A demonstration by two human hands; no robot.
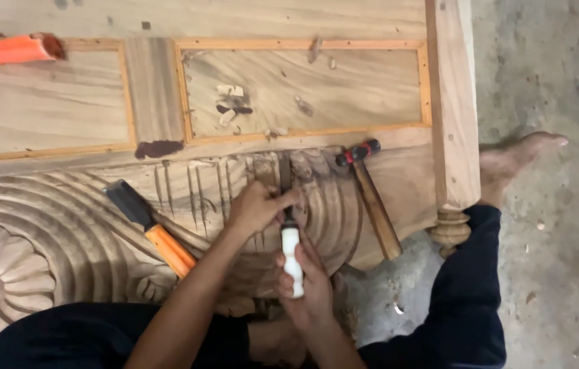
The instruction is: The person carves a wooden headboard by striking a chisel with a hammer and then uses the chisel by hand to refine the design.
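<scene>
A chisel with a white handle (291,254) and a dark steel blade points away from me into the carved grooves of a large wooden panel (64,219). My left hand (255,205) pinches the blade near its tip against the wood. My right hand (306,287) is wrapped around the white handle from below. The blade tip rests in a fan-shaped carved area, partly hidden by my left fingers.
A wide chisel with an orange handle (160,236) lies on the carving to the left. A hammer with a wooden handle (375,205) lies to the right. Another orange handle (20,49) is at the top left. Wood chips (231,102) sit in a recessed panel. My bare foot (515,160) rests on the concrete floor.
</scene>
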